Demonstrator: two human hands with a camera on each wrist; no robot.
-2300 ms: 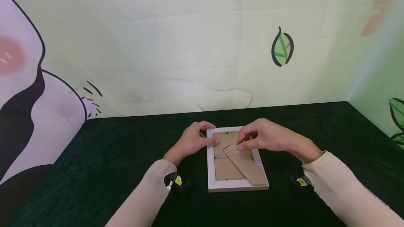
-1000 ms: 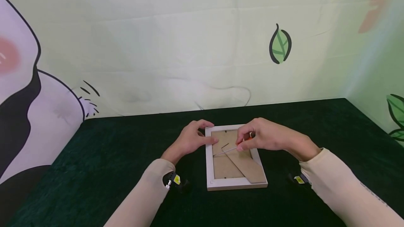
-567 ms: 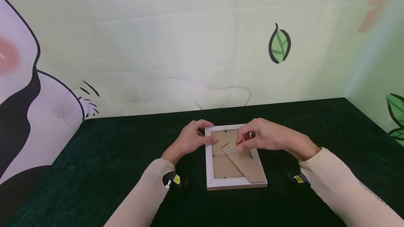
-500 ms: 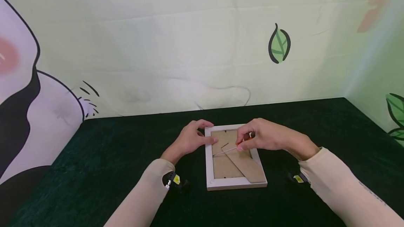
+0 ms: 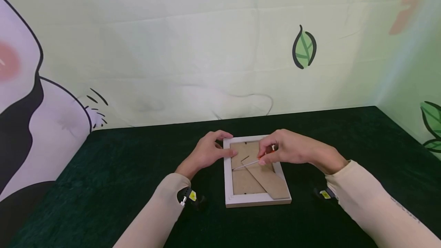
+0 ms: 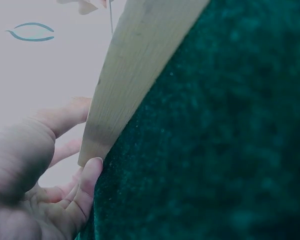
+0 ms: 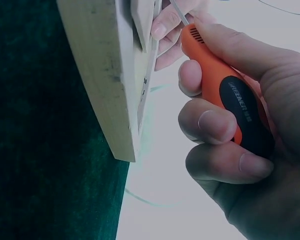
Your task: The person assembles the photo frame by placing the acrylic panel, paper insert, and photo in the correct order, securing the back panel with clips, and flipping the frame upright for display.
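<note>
While the left hand [image 5: 206, 153] steadies it from nine o'clock, a white picture frame [image 5: 256, 201] lies face down at the middle of the dark green tablecloth [image 5: 103, 171]. That hand's fingers curl round the frame's far left corner, thumb on the near side (the left wrist view shows the fingertips against the pale wooden edge [image 6: 135, 70]). Inside the frame sits a brown backing board [image 5: 245, 182] with its stand leg [image 5: 268, 181] slanting toward five o'clock. At two o'clock of the frame the right hand [image 5: 293, 150] grips an orange and black screwdriver [image 7: 230, 90], fingers wrapped tight round the handle. Its thin metal shaft [image 5: 245, 165] reaches across the board toward nine o'clock; the tip seems to meet a small clip there, though that is too small to tell.
</note>
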